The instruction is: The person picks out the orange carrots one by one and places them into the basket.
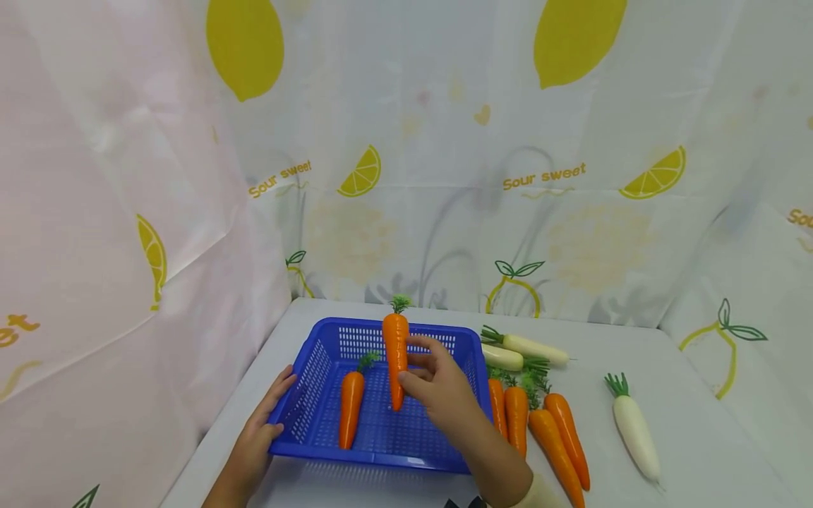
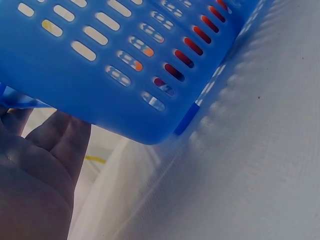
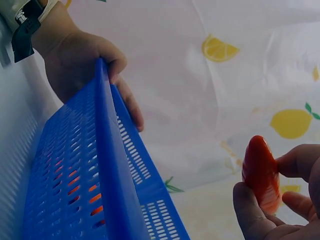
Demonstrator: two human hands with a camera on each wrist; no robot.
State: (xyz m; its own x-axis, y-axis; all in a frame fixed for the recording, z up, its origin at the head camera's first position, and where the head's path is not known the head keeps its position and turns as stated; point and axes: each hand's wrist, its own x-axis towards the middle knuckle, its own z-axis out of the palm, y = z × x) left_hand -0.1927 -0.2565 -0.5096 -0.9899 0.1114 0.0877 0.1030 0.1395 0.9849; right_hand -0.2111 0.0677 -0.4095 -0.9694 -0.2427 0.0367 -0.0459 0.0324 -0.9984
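My right hand (image 1: 444, 384) holds an orange carrot (image 1: 396, 353) between thumb and fingers, above the blue basket (image 1: 381, 462). The carrot's green top points up and its tip down. In the right wrist view the carrot (image 3: 261, 175) appears tip-first between the fingertips. My left hand (image 1: 257, 430) grips the basket's left rim, its fingers along the outside. The left wrist view has that hand (image 2: 40, 165) beneath the rim by the perforated wall (image 2: 75, 75). A second carrot (image 1: 351, 409) lies inside the basket, towards its left.
Right of the basket, several carrots (image 1: 559, 451) lie side by side on the white table (image 1: 692, 451). Two white radishes (image 1: 536, 349) lie behind them. Another white radish (image 1: 637, 437) rests farther right. A lemon-print cloth (image 1: 406, 233) stands behind and at the sides.
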